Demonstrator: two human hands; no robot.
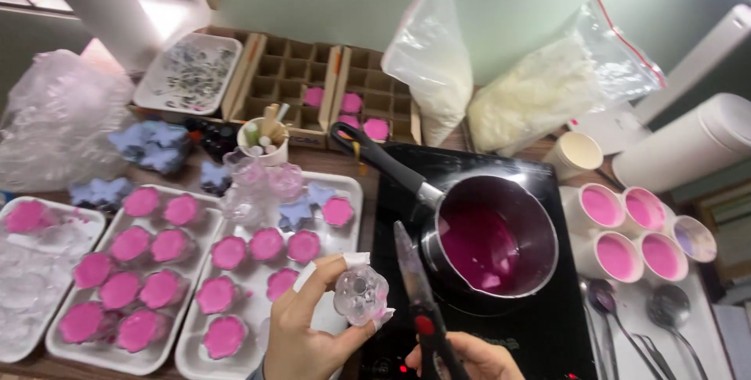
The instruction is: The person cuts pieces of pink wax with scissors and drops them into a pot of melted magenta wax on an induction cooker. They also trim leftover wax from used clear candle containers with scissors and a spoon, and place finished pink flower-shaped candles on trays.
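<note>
My left hand [301, 331] holds a clear flower-shaped plastic mould [361, 295] with white tape strips across it, above the edge of a white tray [350, 189]. My right hand [469, 356] grips scissors [415, 286] with black handles and a red pivot; the blades point up beside the mould. Just right of them a steel saucepan [532, 216] of pink melted liquid sits on a black induction hob [547, 333], its black handle pointing up-left.
White trays [205, 233] carry several pink-filled flower moulds. Paper cups [602, 206] of pink liquid stand to the right, with spoons [606, 306] below. Cardboard divider boxes [289, 75], bags of white flakes [547, 91] and blue star shapes [149, 145] lie behind.
</note>
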